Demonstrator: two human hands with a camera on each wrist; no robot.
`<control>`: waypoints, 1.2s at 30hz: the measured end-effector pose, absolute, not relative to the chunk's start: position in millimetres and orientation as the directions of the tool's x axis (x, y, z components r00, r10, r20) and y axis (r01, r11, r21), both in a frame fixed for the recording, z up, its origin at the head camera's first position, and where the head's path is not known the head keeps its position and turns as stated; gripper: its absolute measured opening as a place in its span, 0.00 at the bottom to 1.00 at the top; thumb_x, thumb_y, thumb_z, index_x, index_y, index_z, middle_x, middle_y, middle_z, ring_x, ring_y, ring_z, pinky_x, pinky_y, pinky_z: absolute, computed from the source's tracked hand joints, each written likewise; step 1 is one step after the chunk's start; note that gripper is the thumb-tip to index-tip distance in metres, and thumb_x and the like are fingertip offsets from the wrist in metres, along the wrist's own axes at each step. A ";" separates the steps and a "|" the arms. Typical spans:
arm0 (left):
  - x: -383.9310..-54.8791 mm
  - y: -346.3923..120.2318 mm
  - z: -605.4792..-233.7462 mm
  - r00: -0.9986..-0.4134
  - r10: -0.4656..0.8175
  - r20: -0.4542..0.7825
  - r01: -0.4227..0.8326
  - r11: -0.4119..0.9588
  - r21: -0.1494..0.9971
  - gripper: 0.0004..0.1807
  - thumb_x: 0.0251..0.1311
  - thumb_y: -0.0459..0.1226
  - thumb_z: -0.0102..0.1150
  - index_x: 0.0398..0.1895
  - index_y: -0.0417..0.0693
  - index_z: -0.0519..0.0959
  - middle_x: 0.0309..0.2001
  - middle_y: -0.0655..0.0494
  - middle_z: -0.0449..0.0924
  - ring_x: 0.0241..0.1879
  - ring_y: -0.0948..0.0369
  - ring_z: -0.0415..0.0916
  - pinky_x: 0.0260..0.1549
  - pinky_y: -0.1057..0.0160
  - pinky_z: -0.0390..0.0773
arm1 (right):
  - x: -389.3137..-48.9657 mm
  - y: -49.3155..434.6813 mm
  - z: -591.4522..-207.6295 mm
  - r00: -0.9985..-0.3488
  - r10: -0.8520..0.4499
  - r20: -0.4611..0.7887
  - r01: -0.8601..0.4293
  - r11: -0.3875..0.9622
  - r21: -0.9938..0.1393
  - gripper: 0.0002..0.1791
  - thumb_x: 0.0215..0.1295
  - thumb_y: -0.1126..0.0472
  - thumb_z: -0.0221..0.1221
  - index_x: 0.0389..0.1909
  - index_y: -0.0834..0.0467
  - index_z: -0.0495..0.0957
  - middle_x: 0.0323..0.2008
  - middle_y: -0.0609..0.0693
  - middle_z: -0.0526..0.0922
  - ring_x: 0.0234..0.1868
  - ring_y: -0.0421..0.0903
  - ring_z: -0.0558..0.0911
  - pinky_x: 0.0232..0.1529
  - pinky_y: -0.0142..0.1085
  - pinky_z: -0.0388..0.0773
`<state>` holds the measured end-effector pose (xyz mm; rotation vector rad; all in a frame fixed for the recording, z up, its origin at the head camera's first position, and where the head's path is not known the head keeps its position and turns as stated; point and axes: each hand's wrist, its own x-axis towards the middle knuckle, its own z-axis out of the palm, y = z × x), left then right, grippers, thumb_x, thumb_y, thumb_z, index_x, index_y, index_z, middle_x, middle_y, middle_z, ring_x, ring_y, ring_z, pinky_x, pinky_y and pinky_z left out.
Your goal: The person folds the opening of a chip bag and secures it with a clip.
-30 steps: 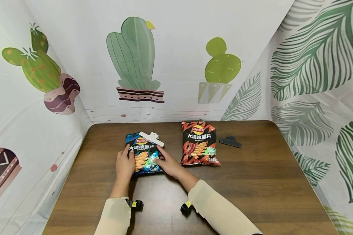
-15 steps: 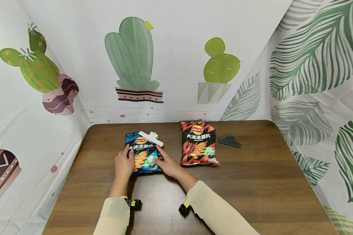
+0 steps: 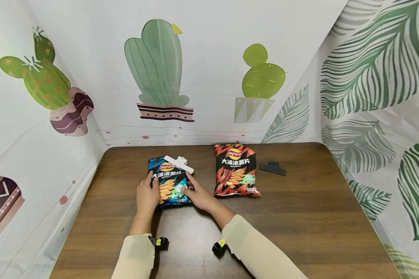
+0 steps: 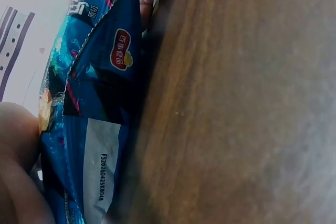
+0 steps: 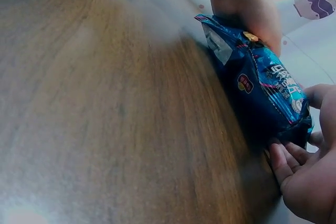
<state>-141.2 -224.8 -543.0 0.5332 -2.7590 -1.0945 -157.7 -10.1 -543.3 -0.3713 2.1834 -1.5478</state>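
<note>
Nearest me, two cream sleeves (image 3: 134,257) reached in over the brown desk (image 3: 317,217). I had the left hand (image 3: 148,193) clamped on the left side of a blue chip bag (image 3: 168,186), and the right hand (image 3: 200,195) clamped on its right edge, thumb on the front. The bag lay on the desk between them. Farther up, I saw a white clip (image 3: 179,164) slanting across its top right corner. To the right lay a red chip bag (image 3: 236,170), then a dark clip (image 3: 273,168), apart from it. Behind hung cactus-print cloth (image 3: 213,69).
</note>
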 end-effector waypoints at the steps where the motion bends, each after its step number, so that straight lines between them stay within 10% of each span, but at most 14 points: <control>1: -141.1 -224.9 -542.4 -0.929 -0.370 -0.017 -0.281 0.674 0.683 0.29 0.77 0.45 0.42 0.76 0.46 0.63 0.69 0.30 0.67 0.68 0.31 0.62 0.69 0.36 0.60 | -157.6 -10.2 -543.1 -0.872 -0.451 -0.190 0.029 0.341 -0.940 0.39 0.75 0.47 0.54 0.81 0.41 0.49 0.71 0.60 0.70 0.68 0.55 0.73 0.68 0.51 0.71; 16: -142.3 -225.6 -530.4 -0.930 -0.362 -0.061 -0.299 0.650 0.699 0.33 0.77 0.48 0.42 0.79 0.44 0.57 0.72 0.29 0.59 0.70 0.32 0.58 0.70 0.34 0.58 | -152.6 -7.2 -537.4 -0.914 -0.387 -0.124 -0.041 0.392 -0.919 0.40 0.73 0.44 0.54 0.80 0.50 0.53 0.67 0.57 0.70 0.62 0.51 0.77 0.61 0.47 0.77; 36: -136.6 -193.5 -492.8 -0.881 -0.439 0.176 -0.120 0.568 0.814 0.20 0.69 0.38 0.55 0.60 0.38 0.77 0.51 0.38 0.72 0.51 0.44 0.70 0.51 0.46 0.67 | -153.2 -4.4 -520.6 -0.949 -0.315 -0.004 -0.093 0.293 -0.952 0.24 0.75 0.54 0.55 0.67 0.59 0.70 0.59 0.54 0.73 0.59 0.47 0.78 0.57 0.36 0.75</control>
